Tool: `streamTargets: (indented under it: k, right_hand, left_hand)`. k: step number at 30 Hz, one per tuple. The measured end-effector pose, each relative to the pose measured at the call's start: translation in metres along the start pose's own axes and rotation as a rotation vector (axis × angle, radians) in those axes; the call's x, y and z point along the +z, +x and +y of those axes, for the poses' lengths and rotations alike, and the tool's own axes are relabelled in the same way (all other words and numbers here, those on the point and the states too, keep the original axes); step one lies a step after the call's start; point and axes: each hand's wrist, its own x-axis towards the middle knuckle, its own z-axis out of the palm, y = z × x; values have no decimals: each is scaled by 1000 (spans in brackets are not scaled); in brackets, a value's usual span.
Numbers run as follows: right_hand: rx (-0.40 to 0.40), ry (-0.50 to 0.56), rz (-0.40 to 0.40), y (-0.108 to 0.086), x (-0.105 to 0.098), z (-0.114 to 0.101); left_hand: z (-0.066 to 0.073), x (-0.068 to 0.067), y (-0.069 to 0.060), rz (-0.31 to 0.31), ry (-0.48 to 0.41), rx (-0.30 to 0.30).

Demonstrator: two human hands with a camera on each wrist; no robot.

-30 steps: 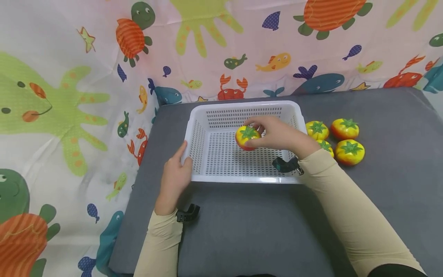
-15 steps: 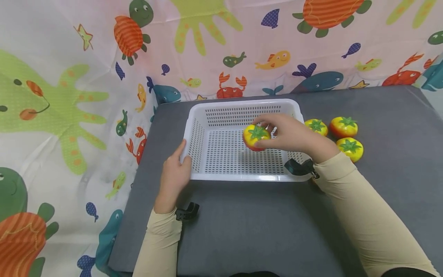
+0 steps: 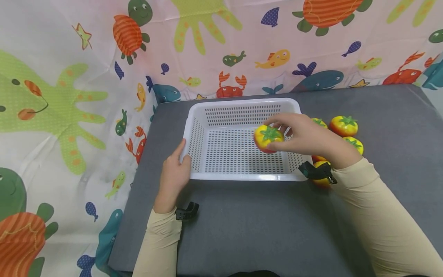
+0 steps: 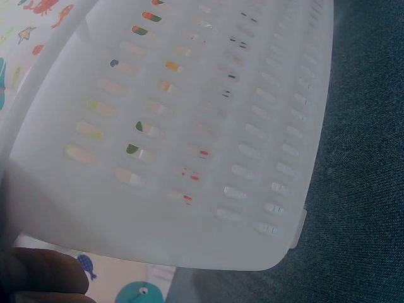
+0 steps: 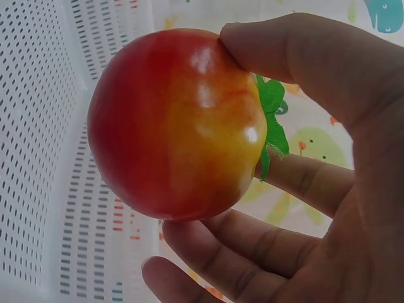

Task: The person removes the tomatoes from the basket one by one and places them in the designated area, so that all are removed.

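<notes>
My right hand (image 3: 306,138) pinches a red-and-yellow toy tomato (image 3: 268,138) with a green leafy top, over the right half of a white perforated plastic basket (image 3: 242,177). In the right wrist view, thumb and fingertips press on opposite sides of the tomato (image 5: 177,126), its red base facing the camera. My left hand (image 3: 174,177) grips the basket's left edge, thumb near the front corner. Seen from the left wrist, the basket's slotted wall (image 4: 189,233) fills the view and only some fingers (image 4: 44,271) show at the lower left.
Several more toy tomatoes (image 3: 343,125) lie on the grey table (image 3: 242,223) right of the basket, some partly hidden by my right hand and wrist strap. A curtain printed with sea animals (image 3: 207,34) hangs along the back and left sides.
My right hand has moved right with the tomato, from the basket's middle to its right half. Front tomatoes now show beside the right wrist. My left hand stays on the basket.
</notes>
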Motion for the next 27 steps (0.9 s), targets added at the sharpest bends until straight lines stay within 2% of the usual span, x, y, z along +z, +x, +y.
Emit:
streamTargets:
  k: [6,16,27]
  right_hand:
    - [35,10,-7,-14,-6,0]
    - [106,-31,13,-36,-18,7]
    - [190,-6,29,-57,-27,18]
  left_hand:
    - [2,0,-1,3,9,-8]
    - [3,0,-2,-9,9,-10]
    - [4,-2,-2,-11,17,-6]
